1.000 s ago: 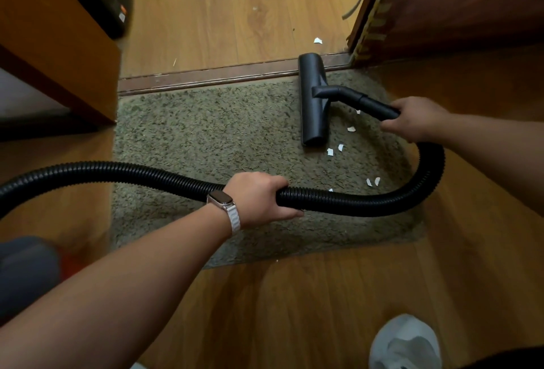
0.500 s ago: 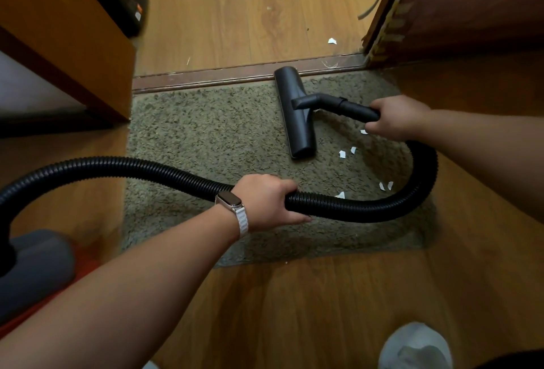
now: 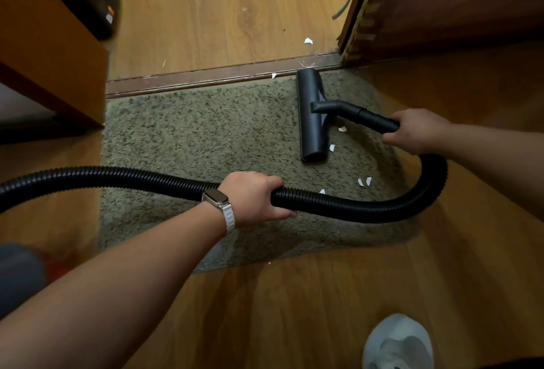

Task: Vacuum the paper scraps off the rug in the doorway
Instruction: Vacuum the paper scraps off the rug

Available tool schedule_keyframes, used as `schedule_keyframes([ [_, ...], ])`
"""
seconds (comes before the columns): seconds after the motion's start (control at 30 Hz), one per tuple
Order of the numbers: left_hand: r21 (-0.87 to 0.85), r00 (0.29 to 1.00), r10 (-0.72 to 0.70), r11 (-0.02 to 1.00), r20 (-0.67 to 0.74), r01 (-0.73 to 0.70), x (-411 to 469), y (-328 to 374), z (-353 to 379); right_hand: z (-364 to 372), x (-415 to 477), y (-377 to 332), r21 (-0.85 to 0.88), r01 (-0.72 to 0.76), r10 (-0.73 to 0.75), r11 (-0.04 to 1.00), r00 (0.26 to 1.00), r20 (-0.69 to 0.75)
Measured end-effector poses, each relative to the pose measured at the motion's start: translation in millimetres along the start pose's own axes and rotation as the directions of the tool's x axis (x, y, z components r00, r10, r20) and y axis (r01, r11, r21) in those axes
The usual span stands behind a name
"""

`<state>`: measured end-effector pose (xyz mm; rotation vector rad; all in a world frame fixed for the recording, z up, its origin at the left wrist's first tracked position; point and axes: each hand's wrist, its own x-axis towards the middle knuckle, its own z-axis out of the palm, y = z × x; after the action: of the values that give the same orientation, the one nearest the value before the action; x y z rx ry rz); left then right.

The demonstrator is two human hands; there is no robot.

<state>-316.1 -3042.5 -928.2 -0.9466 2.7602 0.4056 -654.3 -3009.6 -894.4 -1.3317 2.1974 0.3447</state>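
A grey-green shag rug (image 3: 191, 139) lies in the doorway. The black vacuum nozzle (image 3: 312, 115) rests flat on its far right part, its far end at the threshold. My right hand (image 3: 418, 130) grips the black wand just behind the nozzle. My left hand (image 3: 256, 196), with a watch on the wrist, grips the ribbed black hose (image 3: 368, 208) that loops round the rug's right side. Several white paper scraps (image 3: 364, 181) lie on the rug to the right of the nozzle and near the hose. One scrap (image 3: 308, 41) sits on the wooden floor beyond the threshold.
A dark wooden threshold strip (image 3: 206, 78) borders the rug's far edge. An orange-brown cabinet (image 3: 50, 53) stands at the left, a dark door (image 3: 441, 0) at the right. The vacuum body (image 3: 17, 274) is at the lower left. A white shoe (image 3: 397, 342) shows at the bottom right.
The nozzle slid left across the rug and has come back to the right, close to the scraps beside it. Both hands kept their grips.
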Motion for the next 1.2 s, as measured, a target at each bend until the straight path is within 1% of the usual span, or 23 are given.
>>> schedule_keyframes([
  [0.13,0.007,1.000,0.012,1.000,-0.008,-0.012,4,1,1,2,-6,10,0.026,-0.021,0.021,0.999,1.000,0.015],
  [0.33,0.013,0.999,0.027,1.000,-0.041,-0.027,4,4,1,1,-8,13,0.013,-0.012,0.013,1.000,0.999,-0.031],
  [0.5,-0.010,0.999,0.011,1.000,-0.048,-0.011,-1,2,-3,-11,-1,3,0.098,-0.019,0.026,0.995,0.997,-0.070],
  [0.7,-0.028,0.998,-0.026,0.999,-0.050,0.025,-3,3,-2,-12,2,4,0.072,-0.108,0.111,0.991,0.993,-0.029],
  [0.8,-0.015,0.999,-0.026,1.000,-0.045,0.025,-3,2,-1,-8,-1,10,0.106,-0.127,0.129,0.986,0.992,-0.007],
  [0.97,-0.017,1.000,-0.016,1.000,-0.025,0.015,-1,4,-1,-3,-9,18,0.134,-0.123,0.124,0.983,0.992,0.003],
  [1.2,-0.015,0.999,0.014,1.000,-0.037,-0.015,3,10,-4,-2,-21,39,0.166,-0.117,0.116,0.979,0.993,0.014],
])
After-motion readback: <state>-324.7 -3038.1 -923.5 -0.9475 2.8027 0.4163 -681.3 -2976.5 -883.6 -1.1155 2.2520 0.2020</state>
